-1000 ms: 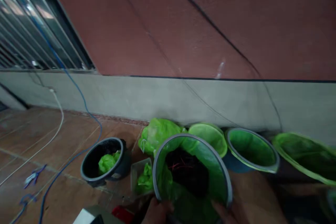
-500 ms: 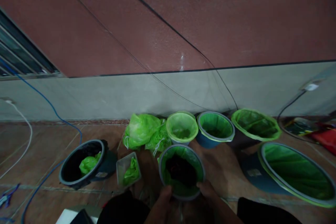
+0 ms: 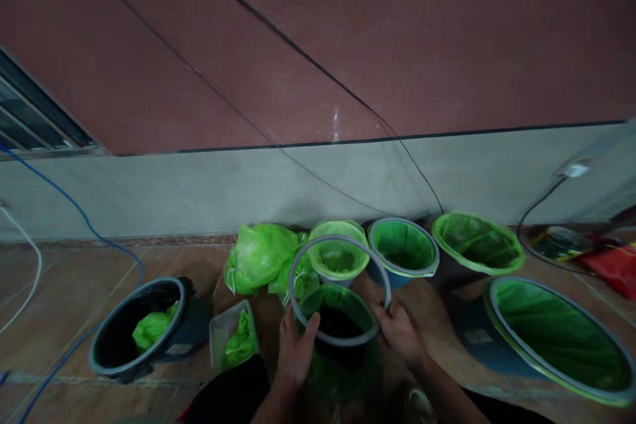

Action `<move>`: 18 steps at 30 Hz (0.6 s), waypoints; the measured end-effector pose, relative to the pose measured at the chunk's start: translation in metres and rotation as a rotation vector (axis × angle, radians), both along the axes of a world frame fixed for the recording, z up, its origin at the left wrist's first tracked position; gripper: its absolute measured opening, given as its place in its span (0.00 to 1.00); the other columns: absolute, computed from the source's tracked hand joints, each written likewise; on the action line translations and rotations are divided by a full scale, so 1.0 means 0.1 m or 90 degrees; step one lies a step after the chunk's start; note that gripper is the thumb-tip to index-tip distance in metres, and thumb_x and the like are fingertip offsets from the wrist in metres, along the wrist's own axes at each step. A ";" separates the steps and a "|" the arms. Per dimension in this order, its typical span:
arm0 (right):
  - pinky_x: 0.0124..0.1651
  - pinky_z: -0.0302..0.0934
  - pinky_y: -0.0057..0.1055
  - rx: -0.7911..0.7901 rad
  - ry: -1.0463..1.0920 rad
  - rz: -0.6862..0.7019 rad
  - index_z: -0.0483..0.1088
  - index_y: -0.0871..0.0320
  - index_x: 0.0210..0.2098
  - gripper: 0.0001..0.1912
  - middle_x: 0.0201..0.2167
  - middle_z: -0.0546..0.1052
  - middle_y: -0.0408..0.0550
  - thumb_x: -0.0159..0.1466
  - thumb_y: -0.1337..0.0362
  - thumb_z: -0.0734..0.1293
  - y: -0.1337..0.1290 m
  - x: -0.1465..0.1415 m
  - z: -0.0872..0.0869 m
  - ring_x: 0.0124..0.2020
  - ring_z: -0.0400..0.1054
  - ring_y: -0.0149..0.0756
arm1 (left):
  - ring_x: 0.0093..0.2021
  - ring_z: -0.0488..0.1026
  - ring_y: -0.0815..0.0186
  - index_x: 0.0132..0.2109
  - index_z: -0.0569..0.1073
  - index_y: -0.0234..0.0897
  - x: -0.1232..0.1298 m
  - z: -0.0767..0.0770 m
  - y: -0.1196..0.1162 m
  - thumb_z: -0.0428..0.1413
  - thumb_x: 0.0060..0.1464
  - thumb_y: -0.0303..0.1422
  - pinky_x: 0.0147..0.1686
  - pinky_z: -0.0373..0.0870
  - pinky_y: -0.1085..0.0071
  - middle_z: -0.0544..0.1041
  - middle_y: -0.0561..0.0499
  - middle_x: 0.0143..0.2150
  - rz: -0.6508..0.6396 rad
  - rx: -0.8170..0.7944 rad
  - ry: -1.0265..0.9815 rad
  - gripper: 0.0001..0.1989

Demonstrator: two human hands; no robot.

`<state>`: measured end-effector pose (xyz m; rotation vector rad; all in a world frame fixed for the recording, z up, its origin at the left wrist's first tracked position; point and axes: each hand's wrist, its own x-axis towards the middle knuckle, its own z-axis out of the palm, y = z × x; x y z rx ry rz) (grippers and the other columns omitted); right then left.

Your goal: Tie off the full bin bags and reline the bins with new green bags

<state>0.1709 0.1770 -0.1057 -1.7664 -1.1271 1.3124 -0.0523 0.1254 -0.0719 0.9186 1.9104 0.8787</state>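
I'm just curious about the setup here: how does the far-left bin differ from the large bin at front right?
The far-left bin is dark inside, while the front-right bin has a green lining. The far-left bin holds a crumpled green bundle; the front-right bin's lining is spread around its walls. Both have grey rims and a pale label.

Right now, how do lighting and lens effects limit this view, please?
Head view: dim light, the dark mass inside the translucent green liner shows little detail; pale spots on the red-brown wall may be glare; the large blue bucket looks stretched near the edge; the grey ring between left hand and right hand reads clearly.
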 end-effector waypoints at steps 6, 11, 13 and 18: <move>0.21 0.61 0.30 -0.016 -0.030 -0.127 0.63 0.54 0.22 0.13 0.13 0.69 0.44 0.61 0.57 0.62 0.97 0.09 -0.21 0.15 0.66 0.35 | 0.64 0.63 0.50 0.57 0.70 0.34 -0.04 -0.13 0.34 0.62 0.45 0.39 0.64 0.57 0.60 0.68 0.38 0.64 -0.102 0.003 -0.054 0.31; 0.23 0.61 0.32 -0.045 -0.077 -0.104 0.60 0.53 0.12 0.21 0.12 0.69 0.50 0.62 0.62 0.60 1.37 0.04 -0.35 0.16 0.67 0.37 | 0.50 0.74 0.51 0.49 0.76 0.37 -0.08 -0.44 0.27 0.58 0.46 0.33 0.56 0.66 0.59 0.79 0.41 0.48 -0.150 -0.074 -0.043 0.21; 0.24 0.62 0.33 -0.053 -0.075 -0.100 0.60 0.52 0.12 0.23 0.13 0.70 0.51 0.63 0.60 0.60 1.43 -0.01 -0.42 0.18 0.69 0.39 | 0.48 0.75 0.52 0.51 0.76 0.34 -0.04 -0.46 0.27 0.57 0.47 0.33 0.54 0.67 0.59 0.80 0.40 0.47 -0.165 -0.096 -0.033 0.22; 0.25 0.66 0.34 0.015 -0.089 -0.025 0.64 0.52 0.17 0.21 0.15 0.72 0.52 0.63 0.50 0.60 1.38 -0.05 -0.72 0.24 0.73 0.43 | 0.52 0.73 0.52 0.53 0.75 0.32 0.09 -0.37 0.34 0.55 0.46 0.31 0.56 0.65 0.61 0.77 0.38 0.52 -0.246 -0.088 0.034 0.25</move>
